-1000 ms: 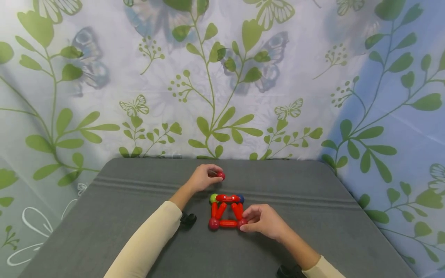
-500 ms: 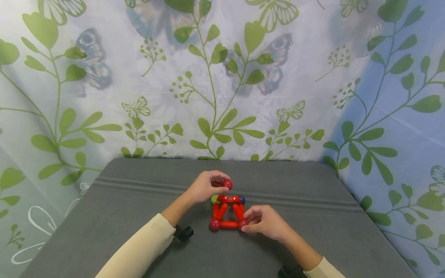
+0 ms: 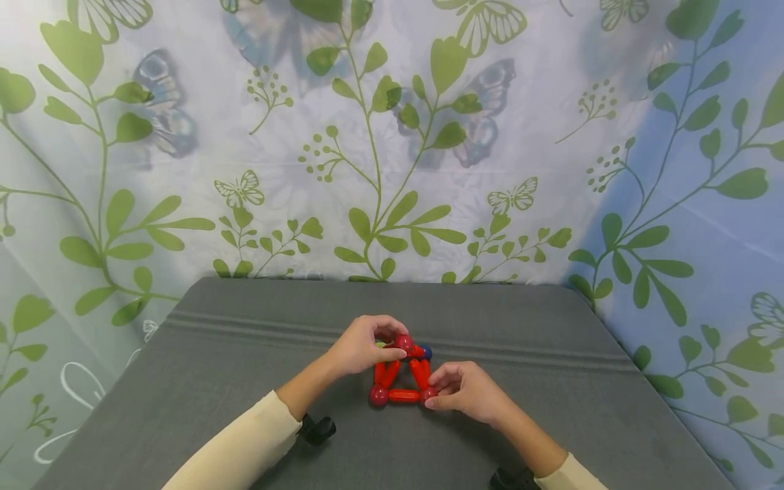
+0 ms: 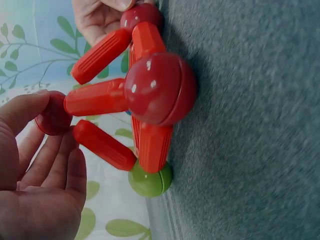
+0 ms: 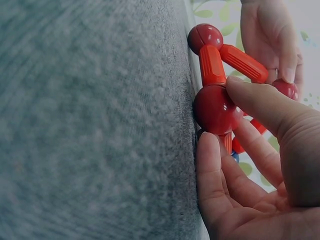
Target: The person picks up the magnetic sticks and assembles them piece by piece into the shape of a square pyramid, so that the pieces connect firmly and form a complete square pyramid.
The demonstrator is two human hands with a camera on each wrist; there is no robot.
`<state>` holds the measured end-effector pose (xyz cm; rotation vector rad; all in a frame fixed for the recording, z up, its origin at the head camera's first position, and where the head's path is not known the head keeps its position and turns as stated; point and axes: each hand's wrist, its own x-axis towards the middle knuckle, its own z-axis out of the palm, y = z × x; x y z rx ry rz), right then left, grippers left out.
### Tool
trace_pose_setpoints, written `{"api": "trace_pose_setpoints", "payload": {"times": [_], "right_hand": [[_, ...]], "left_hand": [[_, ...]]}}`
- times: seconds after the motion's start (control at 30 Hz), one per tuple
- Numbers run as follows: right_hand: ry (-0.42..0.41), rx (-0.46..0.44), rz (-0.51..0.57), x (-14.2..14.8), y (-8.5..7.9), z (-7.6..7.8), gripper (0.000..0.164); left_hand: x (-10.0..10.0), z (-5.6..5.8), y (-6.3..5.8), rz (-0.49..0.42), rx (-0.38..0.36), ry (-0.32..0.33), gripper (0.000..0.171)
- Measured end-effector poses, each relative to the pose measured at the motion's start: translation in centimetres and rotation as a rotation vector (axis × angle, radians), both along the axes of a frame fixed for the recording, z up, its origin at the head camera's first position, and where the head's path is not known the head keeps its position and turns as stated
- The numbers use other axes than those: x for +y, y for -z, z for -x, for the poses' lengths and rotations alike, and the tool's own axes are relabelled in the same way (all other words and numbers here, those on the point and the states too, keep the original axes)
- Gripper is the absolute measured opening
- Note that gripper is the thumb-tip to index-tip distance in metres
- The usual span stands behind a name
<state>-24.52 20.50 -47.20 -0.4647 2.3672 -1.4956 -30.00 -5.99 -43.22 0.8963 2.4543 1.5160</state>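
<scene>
A frame of red rods and coloured balls stands on the grey table. My left hand pinches a loose red ball over the upper ends of the slanting rods. In the left wrist view this ball meets the end of one slanted rod; whether the other rods touch it I cannot tell. With thumb and fingers, my right hand holds the near right corner ball, also red. Another red ball forms the near left corner. A green ball and a blue ball mark the far corners.
The grey padded tabletop spreads around the frame. Behind it hangs a curtain printed with leaves and butterflies. A black wrist strap mount sits under the left forearm.
My left hand has brought the red ball from behind the frame toward me and down onto the top of the slanted rods. My right hand stays on its corner ball.
</scene>
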Motion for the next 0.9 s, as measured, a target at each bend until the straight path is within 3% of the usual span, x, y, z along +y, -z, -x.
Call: {"api": "trace_pose_setpoints", "payload": {"times": [0.63, 0.8, 0.9], "right_hand": [[-0.019, 0.0, 0.02, 0.1, 0.1, -0.1, 0.027], [-0.009, 0.022, 0.009, 0.0, 0.3, 0.1, 0.025], [0.023, 0.061, -0.007, -0.2, 0.3, 0.2, 0.024]], "left_hand": [[-0.1, -1.1, 0.9, 0.064, 0.08, 0.007, 0.031], [-0.8, -1.7, 1.1, 0.057, 0.093, -0.038, 0.036], [-1.2, -2.2, 1.1, 0.073, 0.111, -0.096, 0.03]]}}
